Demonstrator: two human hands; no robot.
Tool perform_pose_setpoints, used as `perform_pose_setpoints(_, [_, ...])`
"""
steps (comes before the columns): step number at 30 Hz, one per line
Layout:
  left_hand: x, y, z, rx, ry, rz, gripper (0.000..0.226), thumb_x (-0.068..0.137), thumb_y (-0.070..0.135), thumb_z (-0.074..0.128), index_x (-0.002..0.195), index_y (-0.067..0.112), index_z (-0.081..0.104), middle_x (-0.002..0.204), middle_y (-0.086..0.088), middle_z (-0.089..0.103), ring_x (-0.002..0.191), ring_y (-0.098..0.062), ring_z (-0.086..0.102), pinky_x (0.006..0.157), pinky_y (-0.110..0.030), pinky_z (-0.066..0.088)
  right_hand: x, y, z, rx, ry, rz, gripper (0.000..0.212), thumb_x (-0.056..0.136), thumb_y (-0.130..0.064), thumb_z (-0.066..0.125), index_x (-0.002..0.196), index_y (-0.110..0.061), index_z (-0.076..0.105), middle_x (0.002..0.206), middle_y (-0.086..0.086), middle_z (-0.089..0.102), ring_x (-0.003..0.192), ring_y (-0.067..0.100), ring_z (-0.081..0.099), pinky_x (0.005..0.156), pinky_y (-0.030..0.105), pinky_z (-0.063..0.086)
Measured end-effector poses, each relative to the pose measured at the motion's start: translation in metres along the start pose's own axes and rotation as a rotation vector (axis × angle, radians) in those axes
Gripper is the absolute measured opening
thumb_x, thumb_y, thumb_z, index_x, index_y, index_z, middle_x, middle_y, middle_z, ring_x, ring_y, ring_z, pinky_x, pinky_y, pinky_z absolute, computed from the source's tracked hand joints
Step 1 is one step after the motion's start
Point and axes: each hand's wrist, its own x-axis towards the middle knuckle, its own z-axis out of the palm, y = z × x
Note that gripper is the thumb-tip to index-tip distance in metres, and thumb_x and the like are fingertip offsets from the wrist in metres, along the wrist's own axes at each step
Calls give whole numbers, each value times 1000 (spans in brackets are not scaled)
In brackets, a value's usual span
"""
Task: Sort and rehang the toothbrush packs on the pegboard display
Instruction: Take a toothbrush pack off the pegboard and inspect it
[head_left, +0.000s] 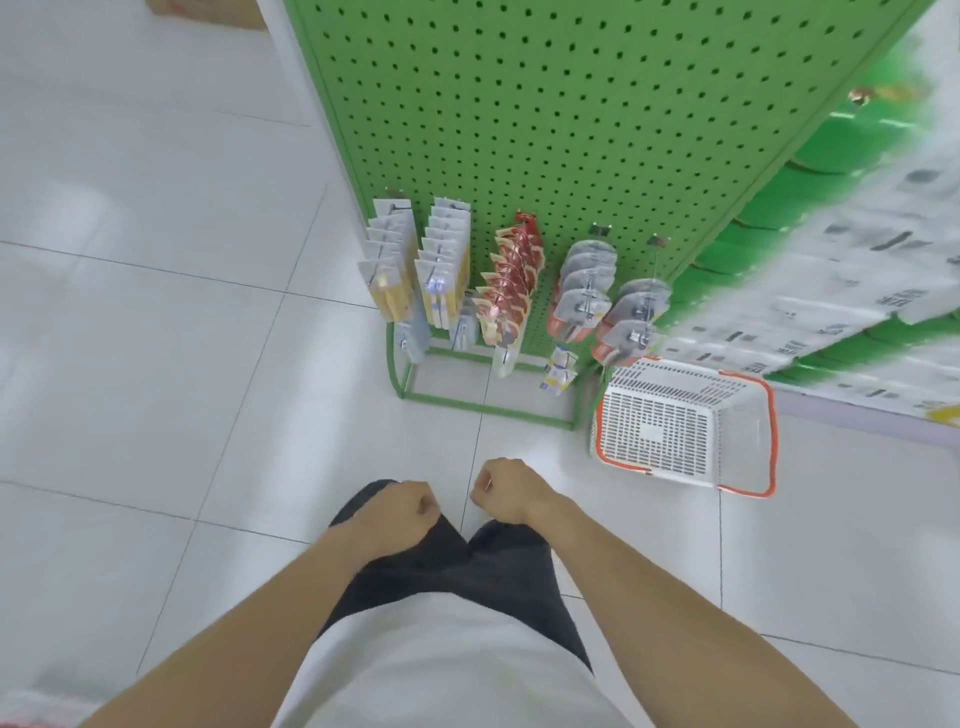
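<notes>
Both hands are curled into fists and hold nothing, the left hand and right hand low over the dark trousers. The packs hang well ahead of them, on hooks low on the green pegboard. They look light, stiff-carded and slick, so a pinch at the top edge near the hang hole seems best. A basket sits ahead of the right hand on glossy white tiles.
</notes>
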Motion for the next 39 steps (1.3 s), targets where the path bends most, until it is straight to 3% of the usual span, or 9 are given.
perform_pose_setpoints(6, [42, -18, -62, 99, -71, 5, 25, 101, 29, 45, 81, 17, 55, 85, 1, 58, 77, -17, 54, 71, -29, 46, 45, -31, -22, 83, 25, 33, 28, 99, -27, 55, 114, -6, 67, 118, 6, 69, 109, 27, 64, 93, 34, 52])
perform_pose_setpoints(14, [105, -65, -181, 219, -149, 102, 24, 100, 28, 46, 98, 14, 65, 101, 1, 69, 96, -20, 63, 92, -32, 50, 100, -100, -21, 246, 82, 185, 28, 98, -28, 55, 113, -8, 67, 116, 6, 70, 107, 26, 66, 92, 34, 53])
perform_pose_setpoints(19, [132, -95, -234, 282, -147, 118, 19, 100, 24, 47, 88, 21, 61, 91, 8, 64, 82, -10, 60, 71, -23, 46, 129, -145, -25, 410, 151, 230, 21, 97, -30, 56, 109, -14, 64, 106, -2, 66, 95, 20, 62, 86, 30, 52])
perform_pose_setpoints(21, [146, -101, -244, 232, -89, 109, 17, 97, 21, 49, 92, 17, 65, 88, 10, 65, 77, -3, 60, 66, -18, 45, 143, -151, -28, 455, 226, 235, 15, 97, -27, 54, 103, -17, 63, 100, -5, 64, 90, 17, 60, 79, 27, 50])
perform_pose_setpoints(26, [198, -127, -230, -75, 114, 122, 12, 96, 18, 57, 91, 21, 66, 88, 3, 69, 83, -21, 67, 81, -35, 57, 202, -147, -24, 455, 400, 143, 20, 97, -20, 52, 80, -13, 58, 73, -3, 61, 64, 13, 53, 62, 28, 46])
perform_pose_setpoints(28, [220, -134, -215, -204, 263, 191, 8, 96, 15, 59, 98, 19, 66, 88, 4, 68, 79, -15, 66, 78, -29, 55, 231, -143, -16, 470, 516, 50, 17, 98, -18, 56, 81, -19, 57, 71, -7, 61, 64, 9, 55, 64, 29, 46])
perform_pose_setpoints(30, [239, -138, -197, -359, 439, 282, 15, 95, 10, 62, 108, 18, 63, 94, 8, 67, 81, -4, 62, 76, -21, 49, 260, -135, -4, 515, 652, -42, 8, 99, -22, 58, 94, -17, 64, 82, -5, 68, 75, 12, 63, 72, 31, 52])
perform_pose_setpoints(35, [279, -145, -150, -525, 771, 485, 35, 94, 11, 67, 120, 26, 50, 113, 18, 59, 105, 2, 57, 90, -16, 44, 310, -111, 29, 485, 891, -176, 33, 103, -42, 51, 125, -20, 58, 113, -9, 67, 100, 9, 63, 88, 34, 53])
perform_pose_setpoints(39, [327, -156, -134, -566, 857, 672, 39, 93, 33, 62, 127, 28, 45, 123, 22, 55, 116, -8, 57, 97, -15, 43, 350, -103, 44, 423, 991, -283, 50, 106, -39, 49, 151, -19, 40, 145, -15, 47, 131, -3, 43, 104, 9, 33])
